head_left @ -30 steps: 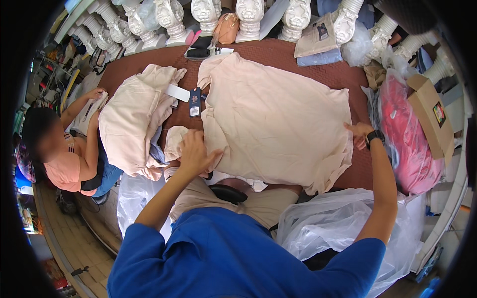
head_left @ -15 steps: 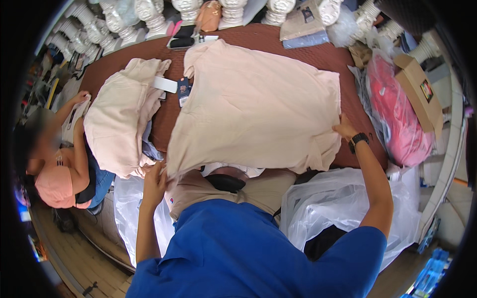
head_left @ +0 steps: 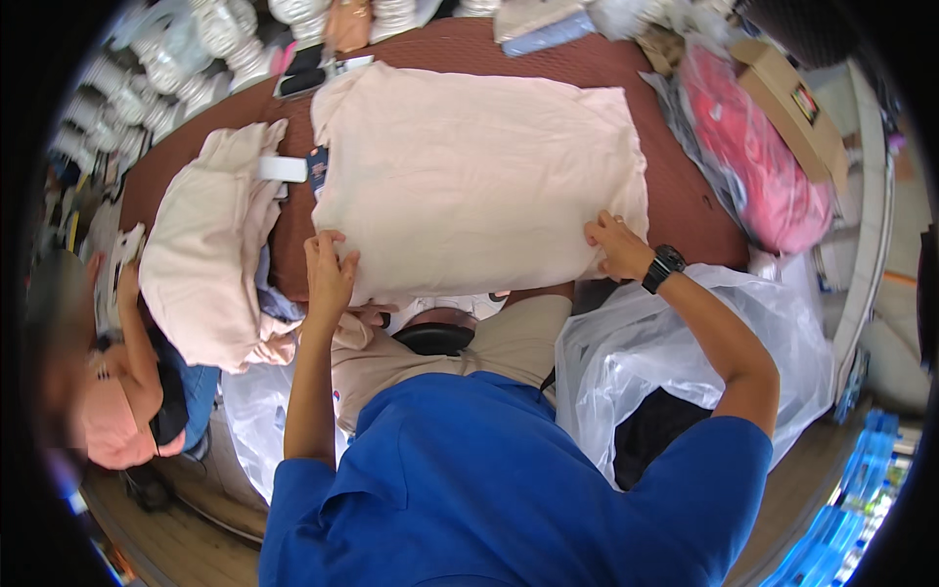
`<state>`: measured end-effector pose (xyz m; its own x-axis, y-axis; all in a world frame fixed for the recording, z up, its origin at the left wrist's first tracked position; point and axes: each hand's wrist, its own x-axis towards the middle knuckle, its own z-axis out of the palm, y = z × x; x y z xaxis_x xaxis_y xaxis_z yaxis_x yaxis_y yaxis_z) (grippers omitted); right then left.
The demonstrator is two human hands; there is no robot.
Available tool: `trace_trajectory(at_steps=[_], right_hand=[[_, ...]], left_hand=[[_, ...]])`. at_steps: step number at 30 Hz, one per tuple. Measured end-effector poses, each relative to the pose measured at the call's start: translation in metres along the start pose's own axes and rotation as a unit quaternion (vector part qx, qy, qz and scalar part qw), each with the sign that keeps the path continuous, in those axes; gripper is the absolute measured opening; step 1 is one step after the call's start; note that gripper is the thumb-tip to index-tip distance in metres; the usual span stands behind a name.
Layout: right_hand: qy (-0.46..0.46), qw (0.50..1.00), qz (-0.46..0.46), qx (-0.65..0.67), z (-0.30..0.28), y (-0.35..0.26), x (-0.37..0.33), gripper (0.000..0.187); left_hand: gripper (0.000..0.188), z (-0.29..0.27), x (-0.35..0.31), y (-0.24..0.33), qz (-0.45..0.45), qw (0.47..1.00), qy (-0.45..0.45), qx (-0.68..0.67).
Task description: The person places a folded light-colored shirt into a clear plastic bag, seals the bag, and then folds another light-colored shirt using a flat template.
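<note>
A pale pink shirt (head_left: 469,176) lies spread almost flat on the brown quilted cover in front of me. My left hand (head_left: 331,272) rests at its near left edge, fingertips on the cloth and thumb apart from the fingers. Near the right side, my right hand (head_left: 620,247), with a black watch (head_left: 664,268) on the wrist, pinches the fabric, which wrinkles below it. A dark blue hang tag (head_left: 317,171) shows at the shirt's left edge beside a white card (head_left: 283,168). Left of that sits a heap of similar pink garments (head_left: 201,245).
A person (head_left: 122,391) sits at the left, holding a light cloth. Clear plastic bags (head_left: 704,333) flank my legs. Pink goods in plastic (head_left: 748,147) and a cardboard box (head_left: 794,112) stand right. White ornate pillars (head_left: 230,34) line the far edge of the brown cover (head_left: 685,161).
My right hand has moved from the shirt's right edge inward, and my left has moved up from its near corner. The shirt lies flatter, and the view has shifted slightly.
</note>
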<state>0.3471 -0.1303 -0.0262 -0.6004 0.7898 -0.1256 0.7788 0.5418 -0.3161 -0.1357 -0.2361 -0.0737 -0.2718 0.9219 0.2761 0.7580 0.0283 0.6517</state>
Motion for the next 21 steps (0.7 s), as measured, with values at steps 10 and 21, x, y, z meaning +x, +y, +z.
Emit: trace_trajectory(at_steps=[10, 21], right_hand=[[-0.015, 0.970, 0.243, -0.013, -0.007, 0.055, -0.064, 0.020], [0.125, 0.915, 0.377, 0.067, 0.021, 0.092, -0.058, 0.031]], left_hand=[[0.023, 0.004, 0.006, -0.017, -0.046, 0.998, -0.005, -0.045], [0.025, 0.002, 0.011, -0.034, -0.069, 0.994, 0.058, 0.054]])
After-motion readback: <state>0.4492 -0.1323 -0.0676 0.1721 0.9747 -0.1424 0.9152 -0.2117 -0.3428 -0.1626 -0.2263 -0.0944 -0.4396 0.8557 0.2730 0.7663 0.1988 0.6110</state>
